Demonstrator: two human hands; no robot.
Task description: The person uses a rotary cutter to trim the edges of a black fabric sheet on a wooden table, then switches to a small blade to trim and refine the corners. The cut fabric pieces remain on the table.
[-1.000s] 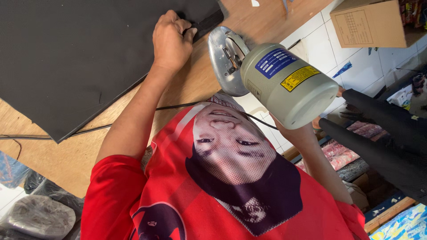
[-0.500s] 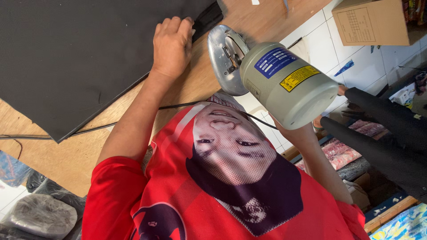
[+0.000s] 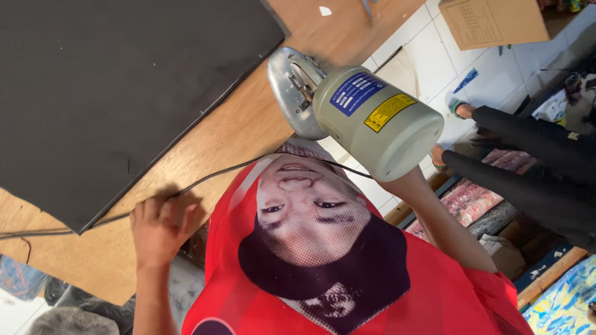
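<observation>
Left hand (image 3: 158, 226) loosely curled on cord (image 3: 217, 172) beside black sheet (image 3: 112, 87), clearing slack; right-hand grip hidden behind cutter (image 3: 366, 115), lifted off table (image 3: 248, 133).

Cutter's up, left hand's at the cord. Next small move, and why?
Probably draw the cord toward the edge of the table with the left hand: it runs along the black sheet, while the right hand holds the cutting machine lifted.
</observation>
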